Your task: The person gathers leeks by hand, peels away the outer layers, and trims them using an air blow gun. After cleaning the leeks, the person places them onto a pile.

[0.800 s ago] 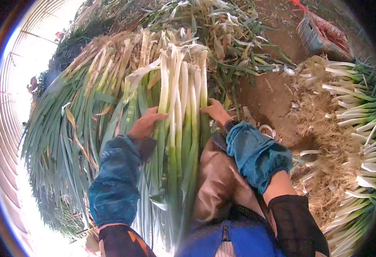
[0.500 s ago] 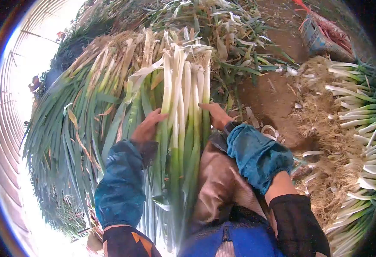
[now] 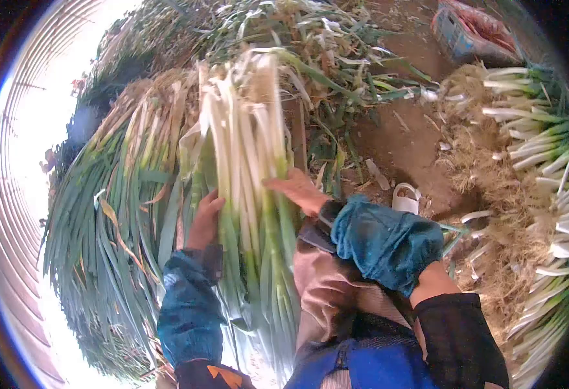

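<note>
A bunch of long green onions (image 3: pixel 251 194) lies between my hands, white stalks and roots pointing away from me and green leaves hanging toward my lap. My left hand (image 3: pixel 205 219) clasps its left side, with the fingers partly behind the stalks. From the right, my right hand (image 3: pixel 299 192) wraps the bunch, thumb laid across the front. The upper ends of the stalks are blurred by motion. Just left of the bunch is a big pile of untrimmed green onions (image 3: pixel 113 188), dry roots at the far end.
Leaf scraps (image 3: pixel 336 58) lie heaped ahead on the brown soil (image 3: pixel 414 139). Rows of onions with white stalks (image 3: pixel 531 152) run along the right, beside matted roots (image 3: pixel 492 188). A crate (image 3: pixel 472 35) stands at the far right. A white slipper (image 3: pixel 406 198) shows beyond my right sleeve.
The bunch has shifted left and its stalks have drawn together. My right hand has moved left and slightly down, its thumb now further across the stalks. My left hand has dropped a little.
</note>
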Tool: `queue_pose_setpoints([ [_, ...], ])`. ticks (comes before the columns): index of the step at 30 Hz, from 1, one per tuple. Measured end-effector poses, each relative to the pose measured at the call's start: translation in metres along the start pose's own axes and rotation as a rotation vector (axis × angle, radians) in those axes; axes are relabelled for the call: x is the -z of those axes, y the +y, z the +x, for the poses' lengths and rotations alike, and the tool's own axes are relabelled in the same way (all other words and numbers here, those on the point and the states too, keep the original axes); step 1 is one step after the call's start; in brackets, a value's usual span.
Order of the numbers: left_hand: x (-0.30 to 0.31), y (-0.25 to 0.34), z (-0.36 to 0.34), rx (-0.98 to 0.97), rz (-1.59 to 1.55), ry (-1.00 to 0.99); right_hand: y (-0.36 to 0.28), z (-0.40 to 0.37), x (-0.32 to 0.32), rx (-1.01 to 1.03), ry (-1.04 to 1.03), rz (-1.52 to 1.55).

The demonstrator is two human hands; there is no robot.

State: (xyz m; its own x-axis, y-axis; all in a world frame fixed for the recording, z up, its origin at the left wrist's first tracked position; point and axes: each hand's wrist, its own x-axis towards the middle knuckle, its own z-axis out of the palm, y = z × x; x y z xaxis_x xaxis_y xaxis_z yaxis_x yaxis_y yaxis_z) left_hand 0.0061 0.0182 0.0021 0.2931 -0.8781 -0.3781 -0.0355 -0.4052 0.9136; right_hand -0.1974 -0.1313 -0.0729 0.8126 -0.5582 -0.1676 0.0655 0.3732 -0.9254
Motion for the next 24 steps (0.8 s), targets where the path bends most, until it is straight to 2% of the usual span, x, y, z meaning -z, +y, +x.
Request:
queue_pose_setpoints([
  [1, -0.011, 0.017, -0.010, 0.044, -0.169, 0.013, -0.002, 0.000, -0.009, 0.101, 0.006, 0.001],
  [2, -0.021, 0.029, -0.017, 0.024, -0.123, 0.038, -0.003, 0.001, -0.017, 0.204, 0.014, 0.002],
  [5, -0.024, 0.038, -0.023, 0.050, -0.091, 0.069, 0.009, 0.008, -0.035, 0.317, 0.130, 0.038],
  [6, -0.026, 0.039, -0.023, 0.031, -0.083, 0.057, 0.001, 0.007, -0.033, 0.194, 0.071, -0.137],
  [9, -0.034, 0.045, -0.026, 0.054, -0.024, 0.142, -0.032, -0.011, -0.043, 0.017, 0.205, -0.615],
  [10, -0.030, 0.041, -0.025, 0.054, -0.047, 0.122, -0.045, -0.017, -0.040, -0.018, 0.160, -0.676],
  [12, -0.021, 0.031, -0.018, 0.044, -0.098, 0.082, -0.039, -0.015, -0.038, -0.059, 0.184, -0.613],
  [16, -0.019, 0.029, -0.015, 0.112, -0.061, 0.140, -0.012, 0.003, -0.037, -0.126, 0.207, -0.429],
  [19, -0.030, 0.035, -0.012, 0.099, -0.087, 0.110, 0.013, 0.014, -0.045, -0.027, 0.381, -0.311],
  [22, -0.026, 0.031, -0.007, 0.083, -0.015, 0.100, 0.030, 0.026, -0.031, 0.057, 0.194, 0.211],
  [24, -0.020, 0.027, -0.006, 0.065, 0.062, 0.105, 0.062, 0.034, -0.016, 0.480, 0.069, -0.105],
])
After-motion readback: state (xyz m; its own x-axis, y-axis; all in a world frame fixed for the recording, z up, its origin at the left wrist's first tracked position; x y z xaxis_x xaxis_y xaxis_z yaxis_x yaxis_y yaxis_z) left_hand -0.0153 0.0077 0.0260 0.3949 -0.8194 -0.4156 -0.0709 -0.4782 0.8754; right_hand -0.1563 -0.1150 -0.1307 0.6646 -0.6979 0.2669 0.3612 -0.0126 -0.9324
